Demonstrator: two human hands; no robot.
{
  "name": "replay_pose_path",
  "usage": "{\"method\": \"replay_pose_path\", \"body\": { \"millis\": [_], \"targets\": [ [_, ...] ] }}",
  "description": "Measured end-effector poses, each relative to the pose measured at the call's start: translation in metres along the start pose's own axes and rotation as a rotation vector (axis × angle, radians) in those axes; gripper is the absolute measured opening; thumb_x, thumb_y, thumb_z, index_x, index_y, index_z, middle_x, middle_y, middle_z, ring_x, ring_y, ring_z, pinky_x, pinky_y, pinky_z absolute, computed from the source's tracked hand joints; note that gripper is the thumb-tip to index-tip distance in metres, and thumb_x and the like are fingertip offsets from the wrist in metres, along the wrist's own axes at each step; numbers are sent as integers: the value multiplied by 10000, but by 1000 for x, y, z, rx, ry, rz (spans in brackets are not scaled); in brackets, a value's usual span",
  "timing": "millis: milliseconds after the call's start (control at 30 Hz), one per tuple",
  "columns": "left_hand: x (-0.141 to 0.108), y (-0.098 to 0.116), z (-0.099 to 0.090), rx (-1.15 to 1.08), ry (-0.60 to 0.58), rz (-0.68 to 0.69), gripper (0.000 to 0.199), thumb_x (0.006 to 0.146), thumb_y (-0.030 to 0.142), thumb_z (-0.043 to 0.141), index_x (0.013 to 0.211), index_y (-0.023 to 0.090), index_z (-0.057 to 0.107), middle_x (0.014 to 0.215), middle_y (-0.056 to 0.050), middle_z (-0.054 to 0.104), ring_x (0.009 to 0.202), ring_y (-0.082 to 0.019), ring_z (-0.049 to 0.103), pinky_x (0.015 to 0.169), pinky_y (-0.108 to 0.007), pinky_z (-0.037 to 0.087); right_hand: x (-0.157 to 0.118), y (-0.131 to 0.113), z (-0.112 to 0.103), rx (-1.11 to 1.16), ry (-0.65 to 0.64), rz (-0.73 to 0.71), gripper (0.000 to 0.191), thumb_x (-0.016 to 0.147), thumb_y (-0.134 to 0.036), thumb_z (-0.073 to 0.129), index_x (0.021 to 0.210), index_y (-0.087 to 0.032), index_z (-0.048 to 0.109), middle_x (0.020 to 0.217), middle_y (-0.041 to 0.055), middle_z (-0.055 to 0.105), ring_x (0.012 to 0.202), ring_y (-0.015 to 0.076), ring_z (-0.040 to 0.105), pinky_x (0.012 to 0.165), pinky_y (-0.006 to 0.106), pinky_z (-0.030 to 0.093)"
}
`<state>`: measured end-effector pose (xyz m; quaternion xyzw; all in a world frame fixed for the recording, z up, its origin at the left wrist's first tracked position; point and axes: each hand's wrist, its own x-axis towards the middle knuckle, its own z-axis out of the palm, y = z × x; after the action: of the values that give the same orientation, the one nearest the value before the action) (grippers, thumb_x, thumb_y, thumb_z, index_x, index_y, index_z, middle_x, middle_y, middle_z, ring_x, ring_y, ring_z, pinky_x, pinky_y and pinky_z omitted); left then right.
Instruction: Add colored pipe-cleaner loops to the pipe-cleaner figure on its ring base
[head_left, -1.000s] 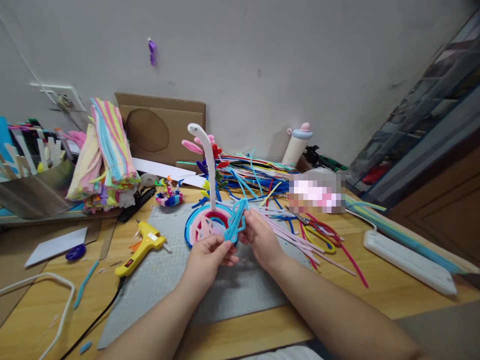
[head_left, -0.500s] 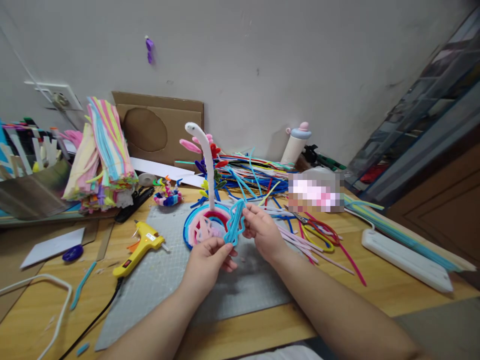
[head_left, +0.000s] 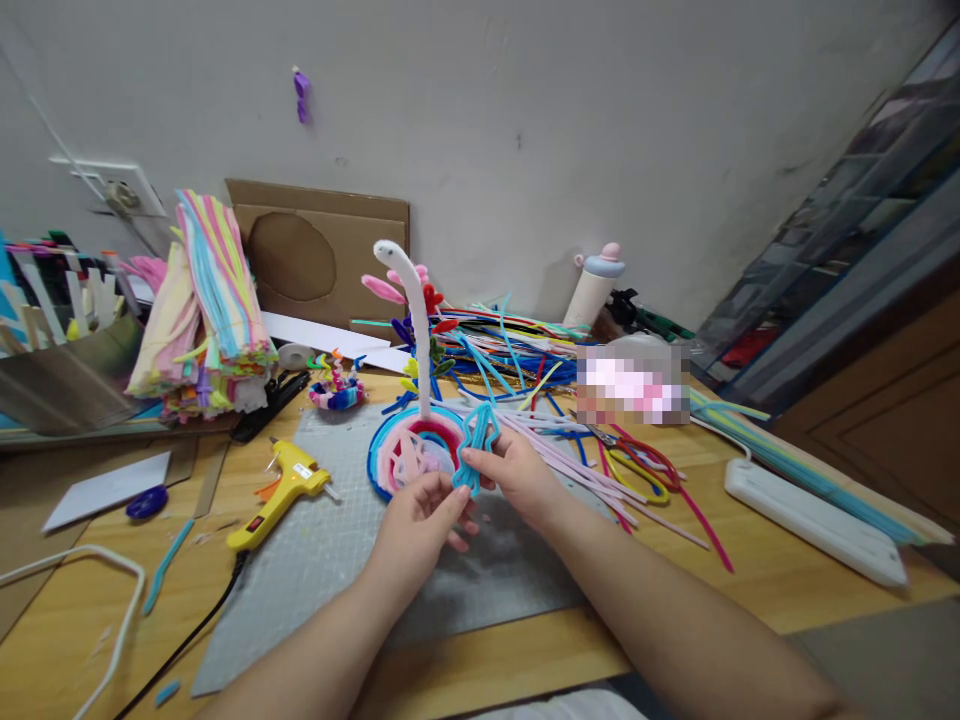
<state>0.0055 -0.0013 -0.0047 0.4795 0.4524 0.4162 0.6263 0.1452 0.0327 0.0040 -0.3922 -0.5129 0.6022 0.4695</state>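
Observation:
A small zigzag-edged shape of blue pipe cleaner is held upright between both hands above the grey cutting mat. My left hand pinches its lower end between thumb and fingers. On its right side, my right hand grips it with the thumb across the front. Just behind the hands stands a round base with blue, white, pink and red rings, from which a white fuzzy stem rises and curves over at the top.
A yellow glue gun lies left on the mat's edge. Scissors with yellow handles and loose pipe cleaners lie right. Bundled strips, cardboard, a bottle and a white power strip surround the work area.
My right thumb has moved down and left over the front of the blue shape, which now stands more upright. My left hand keeps its pinch at the lower end.

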Motion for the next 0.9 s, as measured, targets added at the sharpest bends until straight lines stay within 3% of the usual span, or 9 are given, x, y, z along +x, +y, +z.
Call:
{"method": "replay_pose_path", "body": {
  "millis": [133, 333, 600, 733, 900],
  "targets": [
    [1, 0, -2, 38, 51, 77, 247, 667, 355, 677, 763, 148, 585, 681, -3, 591, 573, -135, 578, 427, -216, 471, -2, 1, 3, -34, -54, 27, 219, 701, -331, 668, 717, -149, 546, 589, -43, 520, 472, 62, 417, 434, 191, 310],
    [4, -1, -4, -9, 116, 121, 207, 666, 327, 680, 703, 156, 570, 629, 19, 562, 524, -98, 516, 454, -200, 458, -4, 2, 8, 15, -67, 20, 255, 732, -368, 638, 858, -152, 589, 668, -30, 533, 495, 57, 425, 431, 176, 310],
    [1, 8, -6, -50, 220, 154, 211, 659, 328, 681, 676, 158, 558, 617, 19, 527, 549, -108, 501, 453, -203, 463, -5, 1, 13, 121, -50, 88, 268, 679, -382, 687, 752, -143, 586, 591, -31, 543, 462, 56, 431, 425, 176, 321],
    [2, 10, -4, -72, 193, 104, 227, 632, 323, 691, 656, 159, 536, 613, 22, 503, 552, -111, 495, 433, -206, 465, -6, 2, 13, 96, -72, 97, 270, 690, -388, 678, 727, -146, 565, 545, -47, 519, 428, 48, 418, 397, 164, 314],
    [4, 9, -3, -120, 189, 119, 256, 630, 329, 689, 766, 167, 546, 721, 12, 530, 595, -114, 513, 429, -200, 453, -8, -3, 12, -13, -89, 147, 284, 697, -394, 662, 803, -142, 583, 548, -43, 548, 421, 62, 459, 378, 166, 339]
  ]
}}
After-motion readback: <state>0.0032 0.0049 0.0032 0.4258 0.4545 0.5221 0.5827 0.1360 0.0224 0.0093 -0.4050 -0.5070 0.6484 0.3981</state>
